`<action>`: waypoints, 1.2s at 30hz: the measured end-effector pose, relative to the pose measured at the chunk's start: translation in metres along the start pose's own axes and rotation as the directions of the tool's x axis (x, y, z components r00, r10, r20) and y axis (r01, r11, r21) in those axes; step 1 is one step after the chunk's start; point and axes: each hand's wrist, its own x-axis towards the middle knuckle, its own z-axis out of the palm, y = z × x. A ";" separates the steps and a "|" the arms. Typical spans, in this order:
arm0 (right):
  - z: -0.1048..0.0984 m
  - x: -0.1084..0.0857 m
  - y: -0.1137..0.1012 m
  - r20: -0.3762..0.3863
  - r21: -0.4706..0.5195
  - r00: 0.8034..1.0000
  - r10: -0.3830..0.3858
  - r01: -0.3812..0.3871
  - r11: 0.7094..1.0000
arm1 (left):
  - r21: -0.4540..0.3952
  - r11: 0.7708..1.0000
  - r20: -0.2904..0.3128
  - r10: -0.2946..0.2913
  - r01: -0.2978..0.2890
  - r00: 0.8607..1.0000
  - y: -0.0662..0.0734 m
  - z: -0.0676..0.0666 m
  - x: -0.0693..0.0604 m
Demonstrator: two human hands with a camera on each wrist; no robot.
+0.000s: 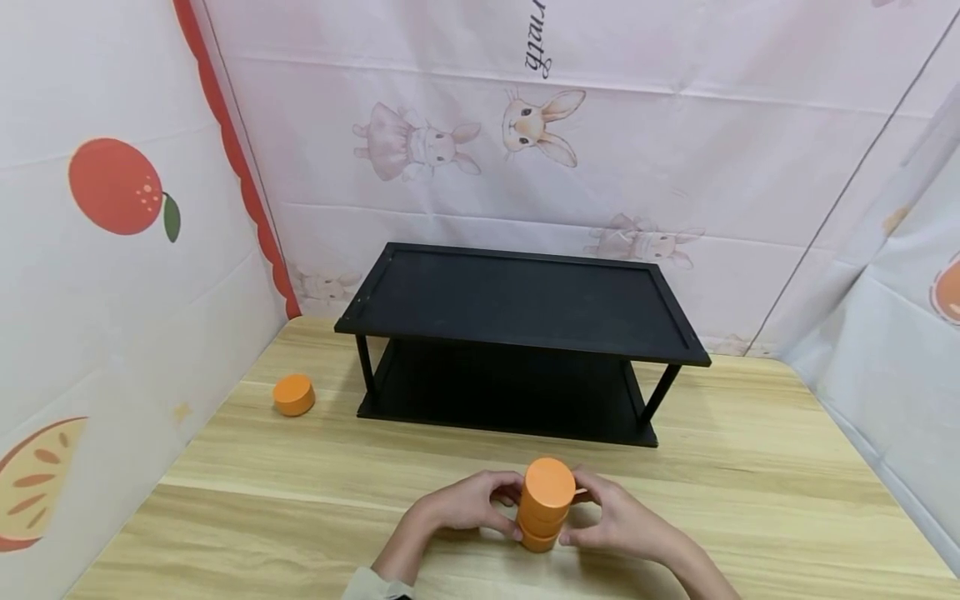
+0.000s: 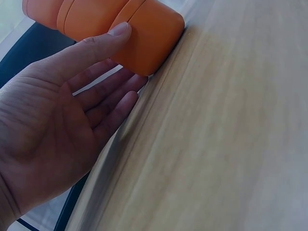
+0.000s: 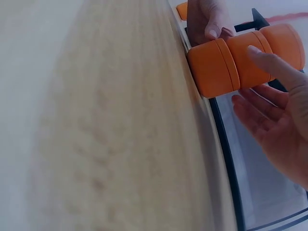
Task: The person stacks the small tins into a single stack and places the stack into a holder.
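Upright on the table, several round orange containers (image 1: 549, 482) stand in a stack between the two hands. From the left, my left hand (image 1: 472, 502) holds the stack: its thumb (image 2: 120, 30) lies on the lowest container (image 2: 150, 36) and its other fingers reach behind. My right hand (image 1: 618, 517) curves loosely around the opposite side. In the head view a small gap shows between its thumb and the stack; the right wrist view puts that thumb (image 3: 269, 60) in front of the middle container (image 3: 245, 55). Some fingertips of both hands are hidden behind the stack.
Behind the stack stands a black two-tier shelf (image 1: 517, 296) on thin posts. A single low orange round piece (image 1: 294, 395) sits at the left on the wood-grain table (image 1: 300, 500). Printed cloth (image 1: 420, 75) hangs around the back and sides.
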 end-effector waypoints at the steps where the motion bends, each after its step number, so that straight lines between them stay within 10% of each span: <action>1: 0.000 0.000 0.001 0.003 -0.001 1.000 0.005 -0.005 1.000 | 0.000 1.000 0.002 -0.004 0.004 1.000 0.000 0.000 0.000; 36: 0.010 0.005 0.022 0.051 -0.058 0.993 0.108 -0.105 0.993 | -0.070 0.996 0.004 -0.051 0.051 0.999 0.009 -0.004 -0.005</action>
